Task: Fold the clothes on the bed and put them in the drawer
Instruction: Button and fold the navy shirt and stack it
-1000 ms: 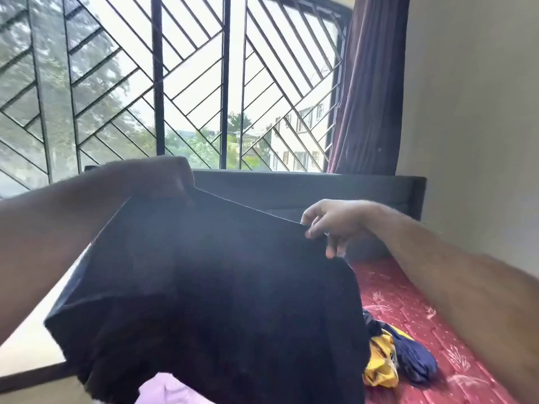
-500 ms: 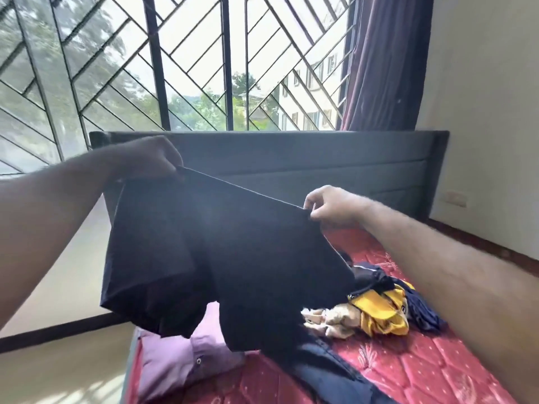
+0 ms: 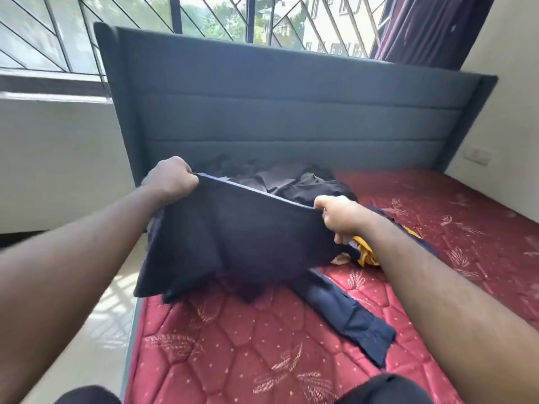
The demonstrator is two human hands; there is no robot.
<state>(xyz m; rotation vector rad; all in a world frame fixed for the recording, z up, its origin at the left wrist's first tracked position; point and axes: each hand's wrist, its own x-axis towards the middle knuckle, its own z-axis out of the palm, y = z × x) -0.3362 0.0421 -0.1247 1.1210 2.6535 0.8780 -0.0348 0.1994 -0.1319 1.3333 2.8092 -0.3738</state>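
This is a bedroom in a home. A bed with a red quilted mattress (image 3: 239,345) and a tall grey padded headboard (image 3: 291,112) fills the room; loose clothes (image 3: 291,182) lie at its far end. Behind it, a barred window (image 3: 52,27) (1 maroon curtain (image 3: 431,24) at far right) shows trees outside.

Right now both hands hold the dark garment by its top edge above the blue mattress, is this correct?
Not quite: the mattress is red, not blue. The head view shows the left hand and right hand gripping the dark garment by its top edge above it.
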